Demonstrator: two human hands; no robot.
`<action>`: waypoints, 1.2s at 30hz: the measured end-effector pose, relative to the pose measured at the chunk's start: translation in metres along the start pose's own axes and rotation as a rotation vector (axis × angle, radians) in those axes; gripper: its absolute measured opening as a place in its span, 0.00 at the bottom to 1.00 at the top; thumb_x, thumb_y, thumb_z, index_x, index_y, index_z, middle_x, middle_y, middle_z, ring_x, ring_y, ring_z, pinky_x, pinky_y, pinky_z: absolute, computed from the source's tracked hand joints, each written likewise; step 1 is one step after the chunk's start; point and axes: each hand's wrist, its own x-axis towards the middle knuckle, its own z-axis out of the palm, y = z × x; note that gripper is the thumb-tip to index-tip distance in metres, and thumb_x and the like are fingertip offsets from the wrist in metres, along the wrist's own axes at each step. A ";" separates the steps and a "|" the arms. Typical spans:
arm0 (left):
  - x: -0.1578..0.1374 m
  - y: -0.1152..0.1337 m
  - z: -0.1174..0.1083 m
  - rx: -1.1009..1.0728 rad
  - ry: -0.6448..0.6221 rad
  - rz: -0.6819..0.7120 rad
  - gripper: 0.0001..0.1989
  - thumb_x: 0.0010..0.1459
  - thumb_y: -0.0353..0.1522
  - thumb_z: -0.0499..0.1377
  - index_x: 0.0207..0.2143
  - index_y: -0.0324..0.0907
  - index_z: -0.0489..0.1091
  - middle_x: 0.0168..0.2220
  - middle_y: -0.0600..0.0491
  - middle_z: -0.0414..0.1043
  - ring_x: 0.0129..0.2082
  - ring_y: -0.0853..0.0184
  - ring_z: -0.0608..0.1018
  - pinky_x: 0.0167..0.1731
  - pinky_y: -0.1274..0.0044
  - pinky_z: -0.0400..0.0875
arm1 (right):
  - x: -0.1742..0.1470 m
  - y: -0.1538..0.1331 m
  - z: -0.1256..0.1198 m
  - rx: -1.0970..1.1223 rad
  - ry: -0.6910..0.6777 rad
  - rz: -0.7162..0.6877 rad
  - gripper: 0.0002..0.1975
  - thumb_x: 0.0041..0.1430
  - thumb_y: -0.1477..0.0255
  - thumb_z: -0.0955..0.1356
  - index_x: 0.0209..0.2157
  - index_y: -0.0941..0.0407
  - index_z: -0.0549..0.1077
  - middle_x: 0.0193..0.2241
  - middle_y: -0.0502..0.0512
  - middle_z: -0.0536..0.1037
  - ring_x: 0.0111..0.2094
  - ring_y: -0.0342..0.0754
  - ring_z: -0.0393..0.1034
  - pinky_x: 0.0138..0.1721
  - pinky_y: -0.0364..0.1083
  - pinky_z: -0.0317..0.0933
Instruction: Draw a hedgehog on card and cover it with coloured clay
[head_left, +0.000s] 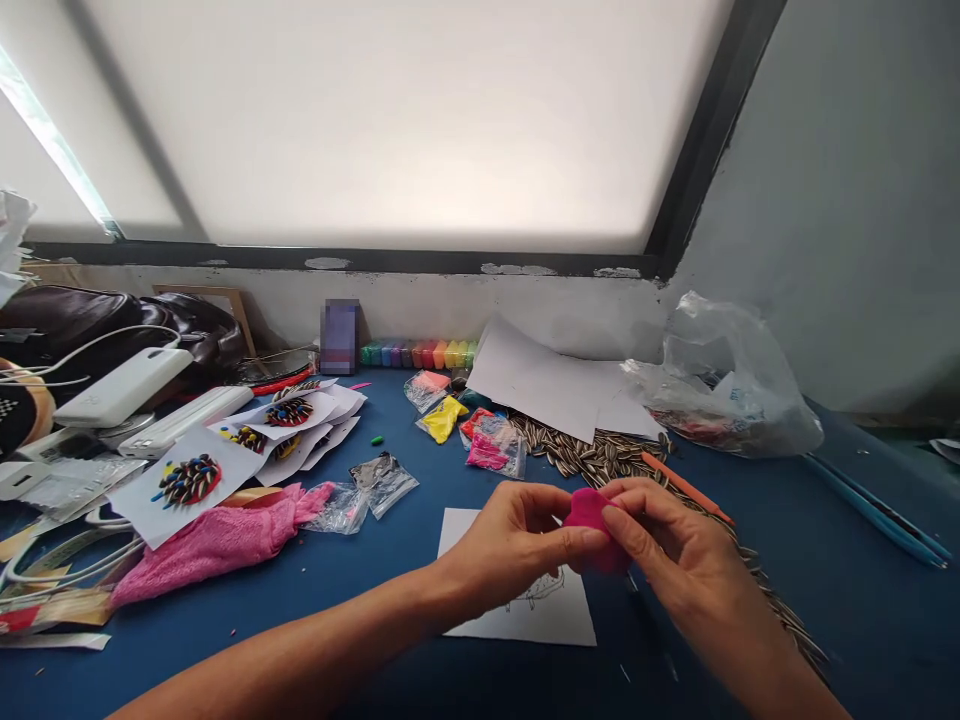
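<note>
A flattened piece of magenta modelling clay (588, 510) is pinched between both hands above the table. My left hand (517, 545) grips its left side with thumb and fingers, and my right hand (671, 545) pinches its right side. Beneath them lies a white sheet of paper (555, 625) with a line drawing, partly covered by my left hand. Just beyond the hands sits a small bag of bright pink clay (489, 452). Sunflower seeds (600, 460) are spread behind and to the right, with an orange pencil-like stick (686, 488) lying across them.
At left are white cards with seed-and-clay pictures (191, 480), a pink cloth (217, 545) and white power banks (124, 385). Yellow clay (442, 418) and a row of coloured clay packs (420, 354) stand further back. A plastic bag (735, 380) and blue tweezers-like tool (877, 510) lie right.
</note>
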 end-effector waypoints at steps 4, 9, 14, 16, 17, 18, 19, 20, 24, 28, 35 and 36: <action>0.002 0.001 0.003 -0.037 0.042 -0.026 0.17 0.52 0.42 0.67 0.31 0.34 0.74 0.27 0.51 0.74 0.24 0.74 0.72 0.26 0.81 0.63 | 0.000 0.000 -0.003 0.071 0.048 0.078 0.19 0.60 0.52 0.65 0.37 0.52 0.77 0.32 0.53 0.80 0.32 0.48 0.75 0.34 0.43 0.70; 0.005 0.007 0.006 -0.136 0.112 -0.024 0.18 0.48 0.42 0.68 0.30 0.35 0.73 0.25 0.52 0.74 0.24 0.71 0.74 0.25 0.79 0.63 | 0.002 0.000 -0.006 0.072 0.035 0.096 0.19 0.59 0.52 0.66 0.35 0.53 0.77 0.30 0.52 0.79 0.31 0.47 0.74 0.34 0.43 0.70; 0.004 0.004 0.008 -0.153 0.091 -0.014 0.20 0.45 0.38 0.71 0.38 0.35 0.76 0.33 0.49 0.77 0.31 0.70 0.75 0.31 0.79 0.65 | 0.002 -0.001 -0.006 0.067 0.030 0.070 0.19 0.58 0.52 0.67 0.32 0.54 0.78 0.29 0.52 0.80 0.31 0.47 0.74 0.34 0.43 0.70; 0.006 0.004 0.009 -0.174 0.104 0.017 0.18 0.46 0.38 0.71 0.36 0.35 0.77 0.32 0.50 0.77 0.31 0.72 0.74 0.33 0.80 0.64 | 0.001 0.000 -0.007 0.041 0.015 0.044 0.19 0.59 0.53 0.66 0.33 0.54 0.78 0.31 0.53 0.81 0.32 0.48 0.74 0.36 0.43 0.70; 0.008 0.004 0.010 -0.181 0.115 0.033 0.17 0.47 0.39 0.70 0.34 0.35 0.77 0.30 0.50 0.76 0.30 0.72 0.74 0.32 0.80 0.64 | 0.001 0.000 -0.007 0.035 0.023 0.034 0.19 0.60 0.53 0.66 0.34 0.54 0.78 0.32 0.53 0.81 0.33 0.48 0.75 0.37 0.44 0.70; 0.010 0.005 0.011 -0.184 0.128 0.047 0.17 0.47 0.39 0.70 0.33 0.35 0.77 0.29 0.51 0.76 0.29 0.73 0.73 0.32 0.80 0.64 | 0.001 0.001 -0.007 0.038 0.047 0.030 0.19 0.60 0.53 0.66 0.36 0.54 0.79 0.35 0.54 0.82 0.35 0.49 0.76 0.38 0.44 0.70; 0.012 0.005 0.012 -0.184 0.138 0.056 0.17 0.47 0.39 0.70 0.33 0.34 0.77 0.28 0.51 0.76 0.29 0.73 0.73 0.31 0.80 0.64 | 0.001 0.002 -0.007 0.049 0.085 0.035 0.20 0.60 0.53 0.66 0.38 0.54 0.79 0.38 0.55 0.82 0.38 0.50 0.76 0.39 0.45 0.71; 0.015 0.006 0.013 -0.183 0.148 0.061 0.18 0.46 0.40 0.70 0.33 0.34 0.77 0.28 0.51 0.76 0.28 0.72 0.73 0.31 0.80 0.64 | 0.002 0.003 -0.007 0.067 0.126 0.045 0.20 0.59 0.53 0.66 0.40 0.53 0.78 0.40 0.55 0.82 0.40 0.51 0.77 0.40 0.45 0.71; 0.022 0.005 0.013 -0.181 0.139 0.034 0.22 0.42 0.41 0.72 0.34 0.34 0.76 0.28 0.51 0.75 0.27 0.71 0.73 0.29 0.79 0.64 | 0.003 0.006 -0.007 0.125 0.200 0.088 0.18 0.56 0.54 0.69 0.39 0.52 0.79 0.44 0.56 0.82 0.51 0.57 0.73 0.39 0.45 0.73; 0.022 0.002 0.011 -0.165 0.086 -0.016 0.24 0.39 0.43 0.73 0.31 0.33 0.75 0.27 0.50 0.75 0.26 0.71 0.73 0.28 0.79 0.63 | 0.003 0.007 -0.007 0.112 0.210 0.089 0.15 0.54 0.56 0.70 0.35 0.52 0.81 0.45 0.56 0.82 0.55 0.61 0.70 0.35 0.45 0.74; 0.020 0.002 0.010 -0.171 0.063 -0.039 0.21 0.43 0.43 0.71 0.29 0.34 0.75 0.24 0.52 0.73 0.23 0.72 0.73 0.28 0.78 0.64 | 0.000 0.007 -0.003 0.060 0.231 0.095 0.22 0.56 0.53 0.68 0.44 0.52 0.80 0.52 0.58 0.78 0.56 0.60 0.69 0.41 0.47 0.74; 0.020 0.002 0.009 -0.177 0.069 -0.031 0.21 0.43 0.43 0.70 0.30 0.34 0.75 0.25 0.51 0.74 0.24 0.71 0.73 0.28 0.79 0.64 | 0.000 0.007 -0.003 0.060 0.230 0.107 0.22 0.56 0.52 0.68 0.45 0.52 0.79 0.53 0.58 0.78 0.55 0.59 0.70 0.40 0.47 0.74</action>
